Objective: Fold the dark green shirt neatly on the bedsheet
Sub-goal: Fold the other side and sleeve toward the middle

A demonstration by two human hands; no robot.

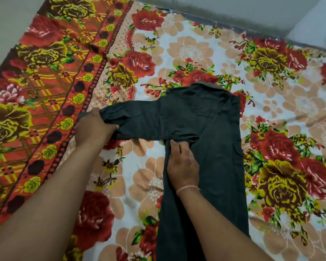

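Looking down from the head: the dark green shirt (pixel 205 147) lies long on the bedsheet (pixel 196 53). Its sleeve (pixel 139 121) sticks out sideways; the left hand (pixel 94 129) pinches its end. The right hand (pixel 183 166) presses flat, fingers loose, beside the armpit.

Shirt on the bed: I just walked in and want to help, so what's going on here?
A person is partway through folding a dark green shirt on a floral bedsheet. The left hand has a grip on the end of the sleeve, which stretches out to the left. The right hand presses flat near the armpit. The shirt's right side already looks folded in; the sleeve is not yet folded over.
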